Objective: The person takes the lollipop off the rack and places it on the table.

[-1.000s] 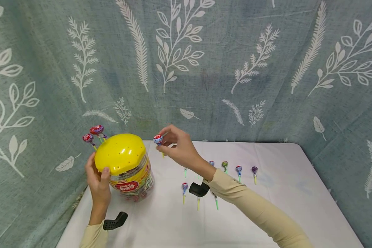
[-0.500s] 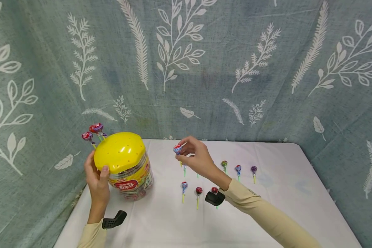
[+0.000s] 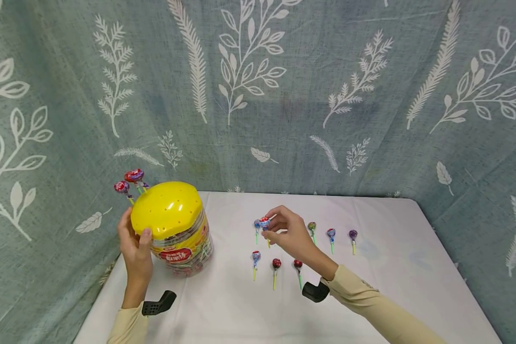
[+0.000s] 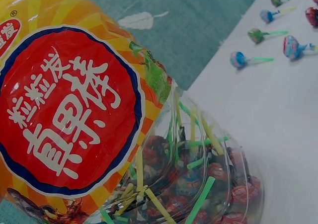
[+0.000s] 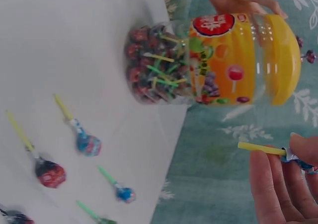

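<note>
My left hand [image 3: 136,251] holds a clear plastic candy jar [image 3: 189,253] by its left side, the thumb at the rim of the yellow lid [image 3: 167,208]. Many lollipops with green and yellow sticks fill the jar's lower part, seen in the left wrist view through the clear wall [image 4: 238,179]. Between thumb and fingers my right hand [image 3: 289,232] pinches a lollipop [image 5: 268,149] with a blue and red wrapper and a yellow stick. In the head view it overlaps a blue lollipop [image 3: 257,224] with a green stick at the left of the back row.
Farther right in the back row lie a green-wrapped lollipop [image 3: 312,226], a blue one [image 3: 331,233] and a purple one [image 3: 353,234]. The front row has a blue lollipop [image 3: 256,256] and two red ones. Several lollipops [image 3: 133,177] stick up behind the jar's lid. A patterned curtain [image 3: 284,119] hangs behind the white table [image 3: 395,286].
My right hand has moved away from the jar, rightward and down toward the back row, with the lollipop still pinched. The left hand and jar stay almost where they were.
</note>
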Tool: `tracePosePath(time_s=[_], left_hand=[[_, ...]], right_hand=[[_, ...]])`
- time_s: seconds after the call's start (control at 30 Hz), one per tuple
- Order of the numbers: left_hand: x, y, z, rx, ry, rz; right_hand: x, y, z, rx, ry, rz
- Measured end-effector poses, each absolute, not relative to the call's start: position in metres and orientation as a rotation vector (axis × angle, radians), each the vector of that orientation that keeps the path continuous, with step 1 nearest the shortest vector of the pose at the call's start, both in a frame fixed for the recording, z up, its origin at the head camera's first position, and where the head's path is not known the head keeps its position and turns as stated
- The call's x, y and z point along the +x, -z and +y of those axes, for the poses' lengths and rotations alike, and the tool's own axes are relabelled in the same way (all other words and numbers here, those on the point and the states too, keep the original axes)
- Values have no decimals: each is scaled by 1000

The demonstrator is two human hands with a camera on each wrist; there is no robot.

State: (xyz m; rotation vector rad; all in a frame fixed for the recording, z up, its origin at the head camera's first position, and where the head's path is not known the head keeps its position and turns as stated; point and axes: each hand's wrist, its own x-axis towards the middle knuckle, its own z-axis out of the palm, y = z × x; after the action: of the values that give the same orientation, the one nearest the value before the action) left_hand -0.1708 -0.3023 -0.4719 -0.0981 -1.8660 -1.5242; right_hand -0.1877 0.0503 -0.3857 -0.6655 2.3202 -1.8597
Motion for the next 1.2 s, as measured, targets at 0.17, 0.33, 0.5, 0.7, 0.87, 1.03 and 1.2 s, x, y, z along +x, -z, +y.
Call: tracePosePath(time_s=[0.17,0.33,0.5,0.7,0.87,1.03,1.2], left_hand=[[-171,471,-302,-96,1531,-1863],[-171,470,-301,-89,1540,-1855],[-170,469,-301,-95,1544,-1855],[-170,468,-301,-83,1521,-1880],[-170,471,-303,-86,1524,-1877],[-170,470,-302,-104,1529,-1863],[-170,470,-301,-103,1523,-1870]], right_hand=[[-183,401,61,-578,1871,2280],[-175,416,73,-503,1884,2261],[-171,430,86,-404,1858,2305],[-177,466,107,-205,1881,2307],[-180,495,123,-65,1859,2334],[-181,511,132,70,1817,2381],[-182,525,137,152,1708,2467]])
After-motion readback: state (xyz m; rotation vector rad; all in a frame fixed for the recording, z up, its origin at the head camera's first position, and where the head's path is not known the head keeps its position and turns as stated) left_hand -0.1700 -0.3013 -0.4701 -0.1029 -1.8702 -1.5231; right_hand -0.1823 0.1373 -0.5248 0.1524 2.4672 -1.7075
